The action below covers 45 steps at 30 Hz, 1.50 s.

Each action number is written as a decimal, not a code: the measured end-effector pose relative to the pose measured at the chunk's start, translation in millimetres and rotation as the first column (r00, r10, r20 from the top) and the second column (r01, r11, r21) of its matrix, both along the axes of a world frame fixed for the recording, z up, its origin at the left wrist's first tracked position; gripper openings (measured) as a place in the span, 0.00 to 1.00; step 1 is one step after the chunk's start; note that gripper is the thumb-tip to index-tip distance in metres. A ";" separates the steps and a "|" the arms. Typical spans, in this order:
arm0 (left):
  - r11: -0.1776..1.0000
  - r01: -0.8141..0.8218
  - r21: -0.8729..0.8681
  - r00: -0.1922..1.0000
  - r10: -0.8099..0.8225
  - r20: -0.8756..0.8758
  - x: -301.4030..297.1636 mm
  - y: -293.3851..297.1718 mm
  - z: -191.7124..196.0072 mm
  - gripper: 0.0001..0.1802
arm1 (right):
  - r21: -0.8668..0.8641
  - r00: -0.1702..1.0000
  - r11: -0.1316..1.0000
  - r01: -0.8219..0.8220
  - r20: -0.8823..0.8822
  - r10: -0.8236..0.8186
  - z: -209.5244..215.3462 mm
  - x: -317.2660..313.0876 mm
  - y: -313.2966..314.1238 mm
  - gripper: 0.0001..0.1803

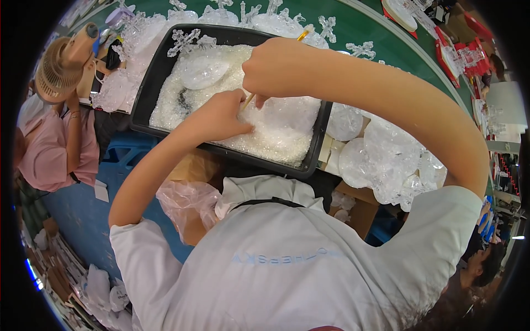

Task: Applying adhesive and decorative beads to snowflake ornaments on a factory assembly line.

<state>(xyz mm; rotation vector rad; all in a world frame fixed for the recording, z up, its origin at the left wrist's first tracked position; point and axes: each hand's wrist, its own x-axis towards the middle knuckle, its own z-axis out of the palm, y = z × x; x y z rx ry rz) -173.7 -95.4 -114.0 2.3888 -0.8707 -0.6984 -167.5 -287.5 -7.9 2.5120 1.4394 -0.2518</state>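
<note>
My left hand (218,118) presses flat on clear plastic pieces (276,129) near the black tray's (149,88) front edge; my right hand (270,69) pinches a thin stick (248,101). I judge a hard poke could scatter pieces over the rim

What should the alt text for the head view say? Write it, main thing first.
A person's two hands work in a black tray of clear plastic pieces: the right hand grips a thin yellow stick, the left hand presses on the pieces. Clear snowflake-shaped parts lie around the tray.
</note>
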 end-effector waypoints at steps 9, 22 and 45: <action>1.000 0.001 0.010 0.994 -0.002 0.105 -14.3 8.8 34.1 0.51 | 0.041 0.981 0.987 0.157 0.109 -0.161 5.2 -10.3 -19.5 0.15; 0.942 -0.219 -0.253 0.973 0.193 -0.126 -18.9 -13.0 27.1 0.40 | 0.172 0.914 0.910 0.377 0.092 -0.396 -8.3 -20.9 -32.6 0.08; 0.735 -0.127 -0.666 0.970 -0.048 -0.239 25.4 -15.2 46.4 0.40 | 0.426 0.703 0.792 0.438 0.387 -0.597 -0.6 -142.4 -5.4 0.06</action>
